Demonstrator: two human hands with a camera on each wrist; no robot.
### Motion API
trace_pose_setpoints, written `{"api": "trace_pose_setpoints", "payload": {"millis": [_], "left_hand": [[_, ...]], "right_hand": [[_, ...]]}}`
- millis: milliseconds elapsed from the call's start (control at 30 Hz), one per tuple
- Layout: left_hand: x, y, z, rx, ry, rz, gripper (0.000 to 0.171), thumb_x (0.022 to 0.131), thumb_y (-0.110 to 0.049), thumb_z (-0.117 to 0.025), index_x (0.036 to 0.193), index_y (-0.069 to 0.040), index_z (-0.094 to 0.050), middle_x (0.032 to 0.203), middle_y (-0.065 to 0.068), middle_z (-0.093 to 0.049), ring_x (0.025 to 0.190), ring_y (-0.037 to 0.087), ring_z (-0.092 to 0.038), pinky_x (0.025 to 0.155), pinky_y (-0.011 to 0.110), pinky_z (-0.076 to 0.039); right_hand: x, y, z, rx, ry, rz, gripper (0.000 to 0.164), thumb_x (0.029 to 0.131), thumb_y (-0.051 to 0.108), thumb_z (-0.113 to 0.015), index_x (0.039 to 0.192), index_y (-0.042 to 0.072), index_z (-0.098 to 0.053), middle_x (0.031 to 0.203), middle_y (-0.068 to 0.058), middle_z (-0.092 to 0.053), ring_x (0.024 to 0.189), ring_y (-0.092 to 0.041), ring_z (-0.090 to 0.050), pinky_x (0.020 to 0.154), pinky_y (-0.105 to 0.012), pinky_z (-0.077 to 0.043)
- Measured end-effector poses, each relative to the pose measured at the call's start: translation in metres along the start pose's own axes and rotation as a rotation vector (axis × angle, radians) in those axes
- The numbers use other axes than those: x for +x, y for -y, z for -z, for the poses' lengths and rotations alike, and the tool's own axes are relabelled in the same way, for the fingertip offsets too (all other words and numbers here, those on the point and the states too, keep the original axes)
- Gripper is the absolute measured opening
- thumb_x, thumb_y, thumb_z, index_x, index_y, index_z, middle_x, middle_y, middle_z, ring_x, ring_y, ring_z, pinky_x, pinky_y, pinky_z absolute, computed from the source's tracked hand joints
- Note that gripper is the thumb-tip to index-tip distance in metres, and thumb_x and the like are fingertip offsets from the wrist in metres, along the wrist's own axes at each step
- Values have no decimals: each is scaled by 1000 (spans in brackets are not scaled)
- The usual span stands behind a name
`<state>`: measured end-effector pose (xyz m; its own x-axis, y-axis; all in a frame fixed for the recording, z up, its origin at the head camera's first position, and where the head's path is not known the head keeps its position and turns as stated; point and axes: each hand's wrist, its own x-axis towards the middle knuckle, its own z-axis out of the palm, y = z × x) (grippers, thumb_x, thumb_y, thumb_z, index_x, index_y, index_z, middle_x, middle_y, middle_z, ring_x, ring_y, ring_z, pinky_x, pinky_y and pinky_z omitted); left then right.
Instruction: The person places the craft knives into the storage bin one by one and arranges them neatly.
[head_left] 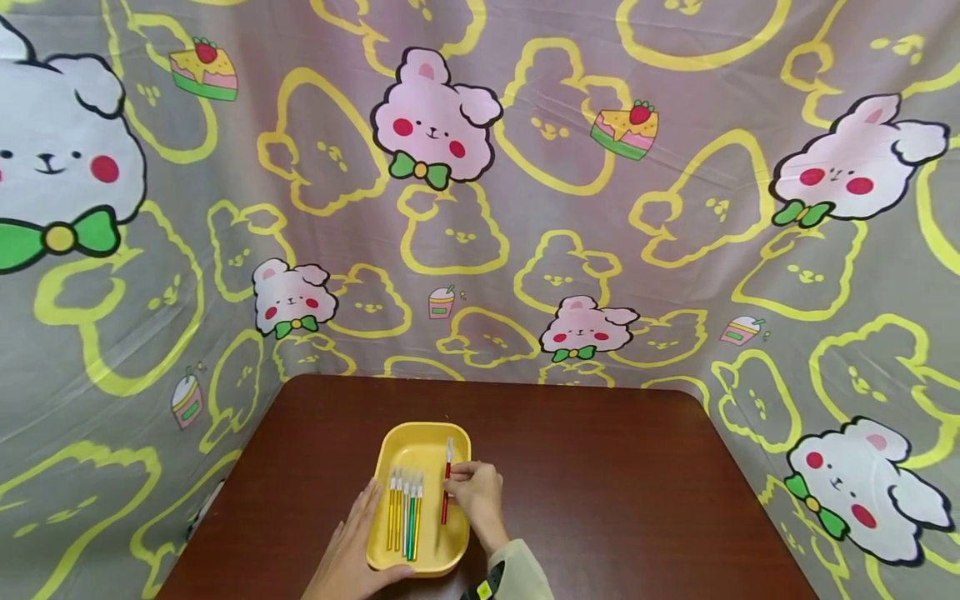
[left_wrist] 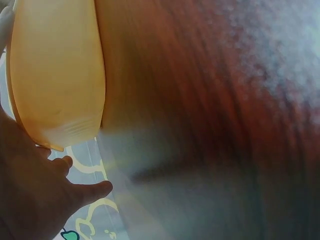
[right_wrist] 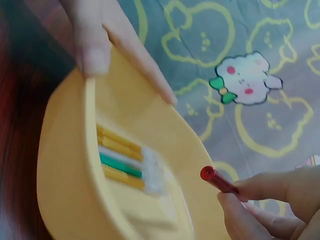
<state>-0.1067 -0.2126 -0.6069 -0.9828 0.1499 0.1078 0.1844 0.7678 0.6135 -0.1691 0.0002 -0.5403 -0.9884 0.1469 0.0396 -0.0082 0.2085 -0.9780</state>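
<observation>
A yellow tray (head_left: 450, 550) stands near the front edge of the brown table. Within it several craft knives (head_left: 406, 517) lie side by side, with gold, silver and green handles and clear caps at their far ends. My right hand (head_left: 478, 498) pinches a red craft knife (right_wrist: 220, 181) between thumb and fingers over the tray's right side, capped end pointing away. Against the tray's left side rests my left hand (head_left: 348, 542), fingers straight along the outside and thumb across the near rim. In the left wrist view the tray's outer wall (left_wrist: 60, 75) hides its contents.
The dark brown table (head_left: 600, 475) extends around the tray, widest to the right. A grey curtain (head_left: 525, 208) with yellow outlines and cartoon animals encloses the back and both sides. A dark band with a yellow patch (head_left: 486, 587) circles my right wrist.
</observation>
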Motion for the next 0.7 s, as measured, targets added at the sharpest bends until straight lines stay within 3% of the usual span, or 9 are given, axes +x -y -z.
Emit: {"api": "trace_pose_setpoints", "payload": {"millis": [200,333,567,700], "left_hand": [[2,0,-1,-4,43,33,137,72,-77,-83,171,-13,-13,177,12,-13,155,43,-29,107,81,-33],[2,-1,1,11,59,50,137,72,-77,-82,171,-13,-12,177,12,-12,155,42,-28,108,80,-33],[1,2,1,20,20,23,136,71,-77,-82,171,-13,-15,176,12,-15,154,42,-30,107,80,-35],[-1,5,-1,19,-13,-7,136,71,-78,-83,170,-12,-18,176,12,-18,154,42,-31,105,81,-36]], "right_hand": [[-5,1,-21,-145,-32,40,13,76,-12,-85,83,-5,-77,69,-4,-72,55,-14,-69,50,-28,-59],[-8,-5,-30,-186,-27,47,14,76,-13,-85,82,-4,-75,67,-2,-70,54,-11,-66,49,-25,-57],[-12,-15,-41,-320,-66,102,18,71,-8,-89,76,3,-76,65,5,-69,58,-5,-61,54,-27,-54],[-14,-18,-47,-318,-52,71,17,71,-11,-85,74,2,-74,63,4,-66,58,-7,-58,53,-26,-52]]}}
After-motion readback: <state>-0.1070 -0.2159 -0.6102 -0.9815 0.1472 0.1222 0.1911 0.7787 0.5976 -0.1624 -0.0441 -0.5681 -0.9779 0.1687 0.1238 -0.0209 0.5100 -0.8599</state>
